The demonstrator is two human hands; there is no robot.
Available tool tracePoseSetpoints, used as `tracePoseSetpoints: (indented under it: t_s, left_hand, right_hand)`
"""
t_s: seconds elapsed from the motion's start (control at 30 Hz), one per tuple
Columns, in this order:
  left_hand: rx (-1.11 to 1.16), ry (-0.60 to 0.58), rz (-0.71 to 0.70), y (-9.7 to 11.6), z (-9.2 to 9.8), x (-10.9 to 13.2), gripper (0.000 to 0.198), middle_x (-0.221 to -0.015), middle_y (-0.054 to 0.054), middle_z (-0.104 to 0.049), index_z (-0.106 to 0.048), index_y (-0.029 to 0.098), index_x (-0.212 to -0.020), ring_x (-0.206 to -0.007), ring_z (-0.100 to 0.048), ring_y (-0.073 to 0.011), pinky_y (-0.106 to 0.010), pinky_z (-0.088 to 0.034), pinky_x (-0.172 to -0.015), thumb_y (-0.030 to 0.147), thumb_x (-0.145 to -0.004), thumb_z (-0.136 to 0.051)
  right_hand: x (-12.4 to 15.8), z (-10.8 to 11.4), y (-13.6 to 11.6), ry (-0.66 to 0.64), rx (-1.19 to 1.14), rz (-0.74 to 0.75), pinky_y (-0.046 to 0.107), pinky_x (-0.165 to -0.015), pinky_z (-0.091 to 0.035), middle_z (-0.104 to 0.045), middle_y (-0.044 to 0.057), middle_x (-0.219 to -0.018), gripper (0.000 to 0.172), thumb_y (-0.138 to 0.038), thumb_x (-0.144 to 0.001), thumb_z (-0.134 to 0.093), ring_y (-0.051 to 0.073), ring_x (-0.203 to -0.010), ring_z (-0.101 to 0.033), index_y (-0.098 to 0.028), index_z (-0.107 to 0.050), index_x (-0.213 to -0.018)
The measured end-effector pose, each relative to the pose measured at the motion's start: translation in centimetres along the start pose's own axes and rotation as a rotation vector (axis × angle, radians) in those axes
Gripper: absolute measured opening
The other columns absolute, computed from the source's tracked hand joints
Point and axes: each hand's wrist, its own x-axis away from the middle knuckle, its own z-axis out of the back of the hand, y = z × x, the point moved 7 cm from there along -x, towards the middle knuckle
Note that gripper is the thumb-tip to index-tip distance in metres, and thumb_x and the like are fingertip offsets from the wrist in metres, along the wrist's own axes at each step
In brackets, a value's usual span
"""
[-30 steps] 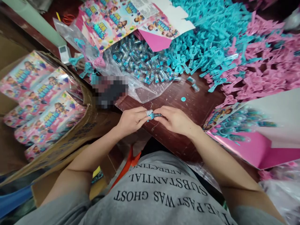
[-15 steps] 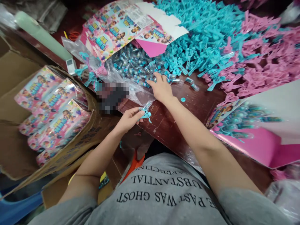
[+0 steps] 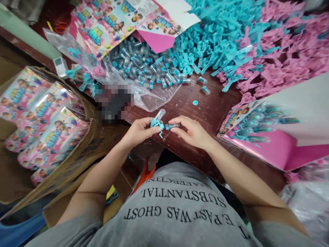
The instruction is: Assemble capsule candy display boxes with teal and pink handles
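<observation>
My left hand [image 3: 140, 132] is closed around a blue plastic toy piece [image 3: 157, 124] with a clear round-ended tube [image 3: 160, 115] sticking up from it. Facing it, my right hand [image 3: 191, 132] pinches a small clear vial with a blue end [image 3: 171, 126] between thumb and fingers. The vial's blue end points at the toy piece, close to it; whether they touch I cannot tell. Beyond my hands, a heap of similar small vials [image 3: 144, 65] lies on a clear plastic bag [image 3: 156, 97]. Two loose vials [image 3: 205, 90] rest near a small blue toothed disc [image 3: 195, 102] on the table.
Piles of blue plastic pieces [image 3: 223, 37] and pink ones [image 3: 280, 61] cover the table's far side. An open pink box with filled tubes [image 3: 277, 151] stands at right. At left, a carton [image 3: 74, 161] holds printed boxes [image 3: 48, 113]. Flattened printed card [image 3: 113, 24] lies across the vials.
My right hand has drawn back from the vial heap towards my left hand and now holds one vial. My left hand keeps its hold on the blue toy piece. The view has shifted slightly.
</observation>
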Motion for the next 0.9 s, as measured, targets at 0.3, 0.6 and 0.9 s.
tracePoseSetpoints:
  t_s: [0.3, 0.6, 0.9]
  left_hand:
    - [-0.265, -0.165, -0.213, 3.1, -5.6, -0.2, 0.029, -0.082, -0.002, -0.073, -0.076, 0.016, -0.092, -0.073, -0.062, -0.0133, -0.025, -0.051, -0.072, 0.044, -0.090, -0.081]
    - [-0.828, -0.147, -0.785, 6.6, -10.4, 2.1, 0.018, -0.082, -0.003, -0.070, -0.073, 0.018, -0.098, -0.071, -0.063, -0.0148, -0.024, -0.049, -0.066, 0.034, -0.104, -0.066]
    - [-0.561, -0.336, -0.320, 7.3, -13.6, 0.5, 0.021, -0.089, -0.003, -0.078, -0.078, 0.020, -0.100, -0.078, -0.068, -0.0165, -0.027, -0.054, -0.074, 0.040, -0.096, -0.076]
  right_hand:
    - [4.5, 3.0, -2.3, 0.143, 0.074, 0.076, 0.033, -0.089, -0.060, -0.078, 0.007, -0.113, 0.019, -0.032, -0.109, -0.060, 0.017, -0.101, -0.074, -0.021, -0.067, -0.124]
    - [8.7, 4.2, -0.9, 0.104, -0.245, -0.359, 0.024, -0.057, -0.046, -0.064, -0.005, -0.067, 0.036, -0.048, -0.109, -0.053, 0.009, -0.056, -0.061, -0.017, -0.070, -0.099]
    - [12.4, 6.7, -3.3, 0.064, 0.363, -0.135, 0.036, -0.080, -0.062, -0.079, 0.010, -0.107, 0.042, -0.047, -0.114, -0.044, 0.021, -0.092, -0.074, -0.020, -0.069, -0.134]
